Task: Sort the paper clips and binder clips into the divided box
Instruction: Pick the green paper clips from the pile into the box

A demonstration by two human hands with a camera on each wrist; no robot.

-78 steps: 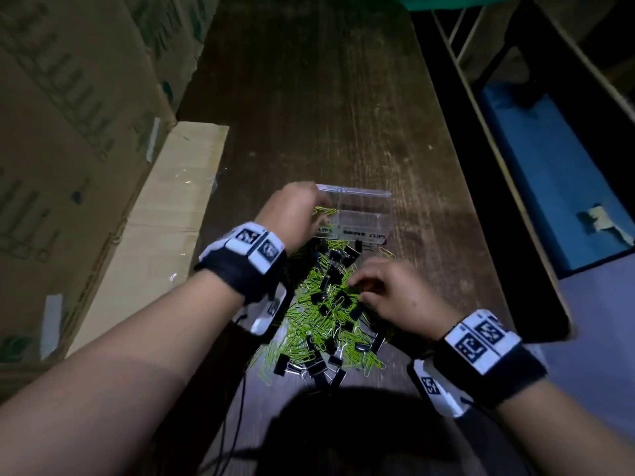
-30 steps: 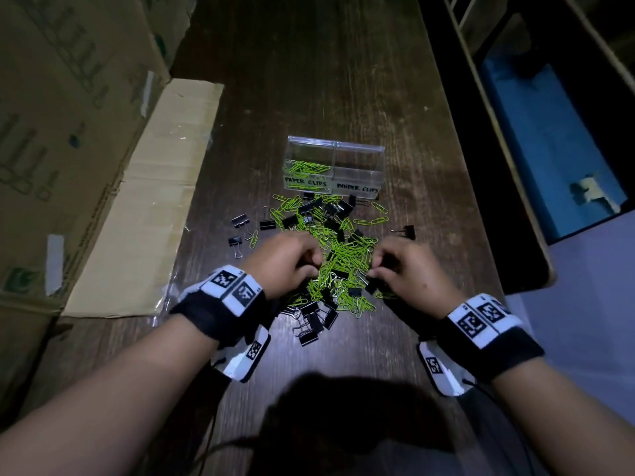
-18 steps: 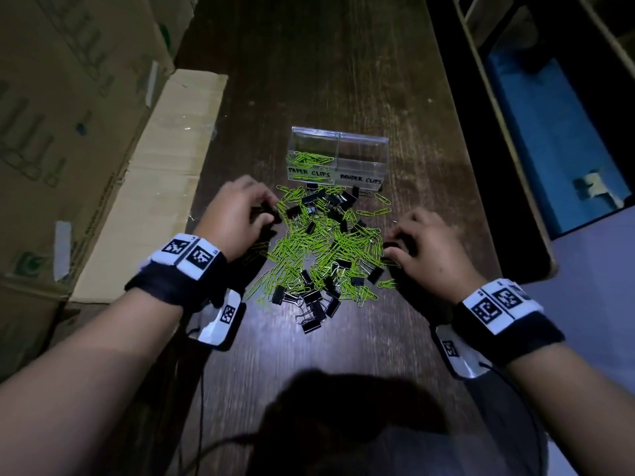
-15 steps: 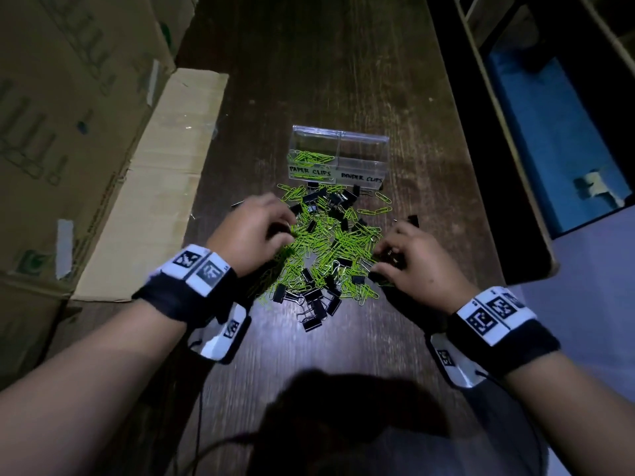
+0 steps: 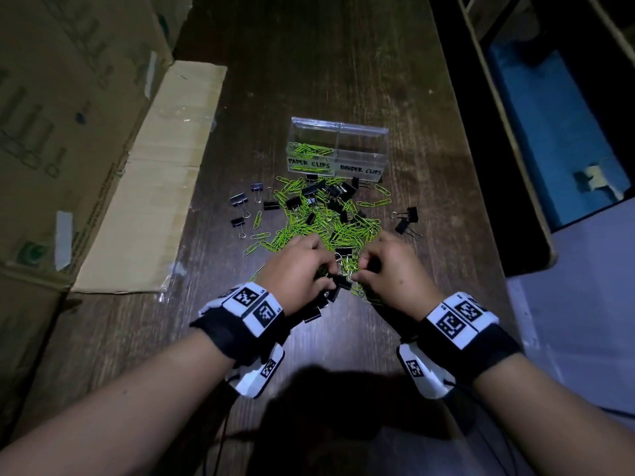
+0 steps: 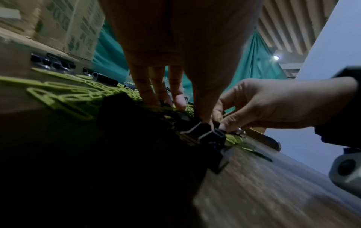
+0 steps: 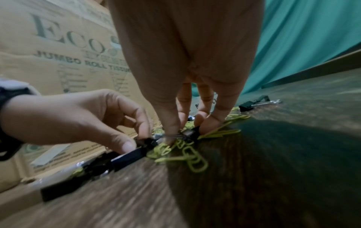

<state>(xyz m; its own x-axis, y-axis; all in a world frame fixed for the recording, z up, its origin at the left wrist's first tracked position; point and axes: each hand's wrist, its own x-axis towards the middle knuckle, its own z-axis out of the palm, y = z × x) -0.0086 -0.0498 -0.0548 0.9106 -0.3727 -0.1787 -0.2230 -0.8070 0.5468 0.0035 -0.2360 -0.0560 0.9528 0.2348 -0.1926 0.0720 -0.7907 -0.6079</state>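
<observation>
A clear divided box (image 5: 360, 132) stands on the dark wooden table (image 5: 309, 63). Its left compartment, labelled PAPER CLIPS, holds green paper clips (image 5: 309, 150); the right one, labelled BINDER CLIPS, looks empty. In front of the box lies a mixed pile (image 5: 319, 218) of green paper clips and black binder clips. Both hands dig into the pile's near edge, close together. My left hand (image 5: 323, 269) pinches a black binder clip (image 7: 143, 142) between thumb and forefinger. My right hand (image 5: 364, 266) curls its fingers round another binder clip (image 7: 190, 132).
Cardboard boxes (image 5: 68, 97) wall off the left, with a flat cardboard flap (image 5: 154, 183) lying on the table. Stray binder clips lie left (image 5: 238, 201) and right (image 5: 407, 219) of the pile. A wooden frame with a blue surface (image 5: 549, 132) borders the table's right edge.
Both hands have moved inward from the pile's sides and now meet at its near edge, fingers closing on binder clips.
</observation>
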